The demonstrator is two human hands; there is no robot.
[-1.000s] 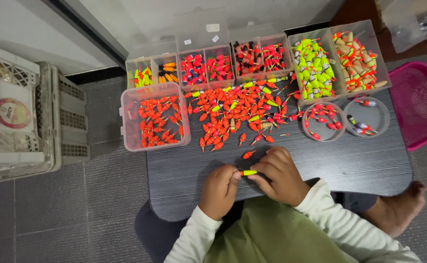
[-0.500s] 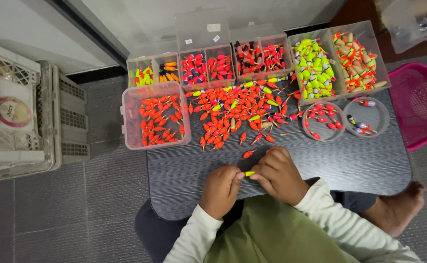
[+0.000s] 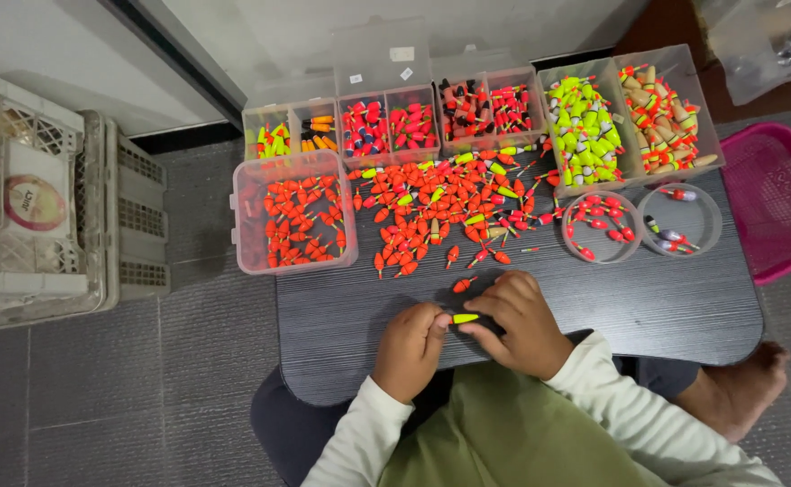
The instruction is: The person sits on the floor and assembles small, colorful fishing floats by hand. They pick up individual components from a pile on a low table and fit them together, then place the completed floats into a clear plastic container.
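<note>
At the lower middle of the frame the left hand (image 3: 411,347) and right hand (image 3: 520,323) meet, both pinching one small yellow-green float (image 3: 465,318) between their fingertips, just above the dark table (image 3: 648,307). One orange float (image 3: 461,285) lies just beyond. Further up, a loose heap of orange floats (image 3: 431,212) is too many to count. Right of it stand two round clear tubs (image 3: 601,228); left, one square clear box (image 3: 292,212). Along the far edge sit compartment boxes (image 3: 481,108), whose contents are too small to tell apart. At the right edge one pink basket (image 3: 778,198) is cut off.
</note>
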